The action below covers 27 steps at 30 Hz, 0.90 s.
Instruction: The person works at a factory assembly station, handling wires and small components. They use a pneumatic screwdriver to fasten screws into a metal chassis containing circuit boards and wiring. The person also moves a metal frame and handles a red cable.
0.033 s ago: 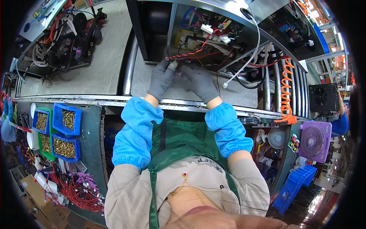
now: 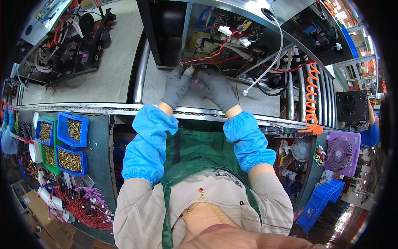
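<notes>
barely shifted, left hand (image 2: 176, 86) pinches red wire (image 2: 216, 54); right hand (image 2: 217, 88), cannot tell; blue bins (image 2: 74, 142) hold brassy screws (image 2: 74, 129).

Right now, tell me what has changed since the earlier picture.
Nothing visibly changed: no clear movement, nothing seen taken up or let go. The gloved left hand and right hand stay close together near the end of the red-and-white twisted wire; the blue bins and purple fan stay put.
</notes>
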### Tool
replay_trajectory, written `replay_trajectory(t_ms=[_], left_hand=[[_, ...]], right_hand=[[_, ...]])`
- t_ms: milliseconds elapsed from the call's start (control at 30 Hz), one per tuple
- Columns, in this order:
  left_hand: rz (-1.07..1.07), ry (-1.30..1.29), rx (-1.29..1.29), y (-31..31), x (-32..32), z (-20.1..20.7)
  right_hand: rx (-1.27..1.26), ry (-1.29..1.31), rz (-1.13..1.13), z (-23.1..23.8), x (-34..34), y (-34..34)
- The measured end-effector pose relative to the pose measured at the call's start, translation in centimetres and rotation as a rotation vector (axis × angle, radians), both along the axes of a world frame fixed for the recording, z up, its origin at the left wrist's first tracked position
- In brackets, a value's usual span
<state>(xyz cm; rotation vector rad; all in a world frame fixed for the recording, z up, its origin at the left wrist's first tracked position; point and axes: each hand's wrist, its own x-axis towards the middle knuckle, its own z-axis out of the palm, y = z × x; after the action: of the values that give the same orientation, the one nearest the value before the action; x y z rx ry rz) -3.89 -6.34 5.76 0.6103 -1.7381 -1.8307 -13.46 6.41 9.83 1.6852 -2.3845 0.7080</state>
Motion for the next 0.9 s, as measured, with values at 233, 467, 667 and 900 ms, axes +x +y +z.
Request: replay_trajectory(t_ms=[233, 467, 667, 900], left_hand=[[0.017, 0.049, 0.086, 0.7, -0.1, 1.3], [-0.007, 0.115, 0.064, 0.6, -0.3, 0.9], [-0.036, 0.072, 0.068, 0.1, 0.1, 0.9], [-0.014, 0.082, 0.022, 0.4, -0.2, 1.1]], right_hand=[[-0.459, -0.072, -0.128, 0.2, -0.3, 0.0], [-0.228, -0.629, -0.258, -1.4, 0.5, 1.0], [-0.182, -0.213, -0.126, -0.3, 0.0, -0.9], [-0.179, -0.325, -0.157, -0.7, -0.3, -0.2]])
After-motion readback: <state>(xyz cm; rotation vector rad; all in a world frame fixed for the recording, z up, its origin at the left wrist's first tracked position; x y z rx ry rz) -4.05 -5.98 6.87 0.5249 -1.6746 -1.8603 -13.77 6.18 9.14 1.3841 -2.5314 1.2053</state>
